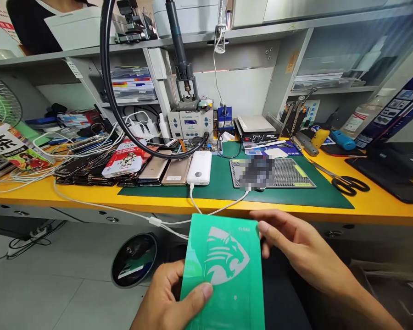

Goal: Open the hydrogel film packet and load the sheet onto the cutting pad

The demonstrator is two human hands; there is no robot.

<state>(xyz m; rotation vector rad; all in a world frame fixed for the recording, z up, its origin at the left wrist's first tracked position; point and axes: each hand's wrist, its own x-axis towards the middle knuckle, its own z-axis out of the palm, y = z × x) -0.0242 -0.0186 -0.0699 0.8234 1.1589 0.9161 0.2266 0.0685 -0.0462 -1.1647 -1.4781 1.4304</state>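
While the left hand (165,300) grips a green packet (223,275) from below, thumb pressed flat on its printed front and fingers curled behind it, the right hand (299,250) meets the packet's upper right corner with fingers loosely spread and their tips on the edge. The packet sits low and in front of the bench edge, above the person's lap, tilted toward the camera, clear of the yellow bench (382,206). On the bench lie a green mat (223,183), a row of phones (151,170), a white power bank (199,168) with its cable (196,204) drooping over the edge just behind the packet, and scissors (347,182) off to the right. A bin (134,259) stands on the floor below left.

The grip looks light: only a thumb holds the front, so a tug at the corner could slide the packet out and drop it toward the floor or bin. Raising the packet carelessly might also catch the hanging cable and drag the power bank off the mat.
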